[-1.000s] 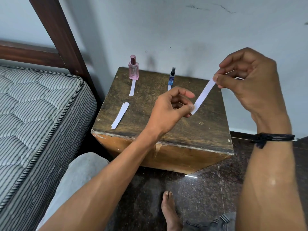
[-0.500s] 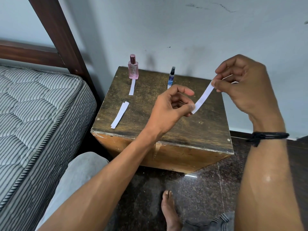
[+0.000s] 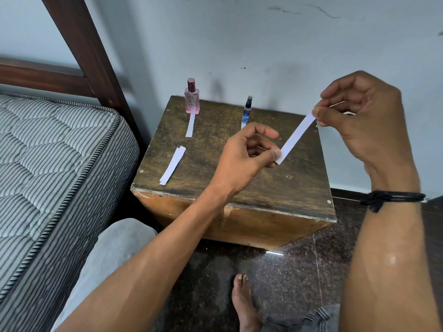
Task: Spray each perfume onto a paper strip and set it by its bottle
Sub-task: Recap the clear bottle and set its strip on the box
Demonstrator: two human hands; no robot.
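A white paper strip [image 3: 297, 137] hangs in the air above the wooden table [image 3: 239, 183]. My left hand [image 3: 244, 156] pinches its lower end and my right hand [image 3: 359, 116] pinches its upper end. At the back of the table a pink perfume bottle [image 3: 192, 98] stands upright with a strip [image 3: 190, 125] lying just in front of it. To its right stands a slim blue spray bottle [image 3: 247, 110]; a bit of white strip [image 3: 243, 125] shows below it, mostly hidden by my left hand. Spare strips [image 3: 173, 165] lie stacked at the table's left.
A striped mattress [image 3: 48, 176] and a dark wooden bed post [image 3: 91, 56] are at the left. A grey wall is right behind the table. My knee [image 3: 112, 250] and bare foot [image 3: 242, 305] are below, on a dark speckled floor.
My right hand, holding the strip's upper end, dipped a little and came back up. My left hand and the things on the table stayed put.
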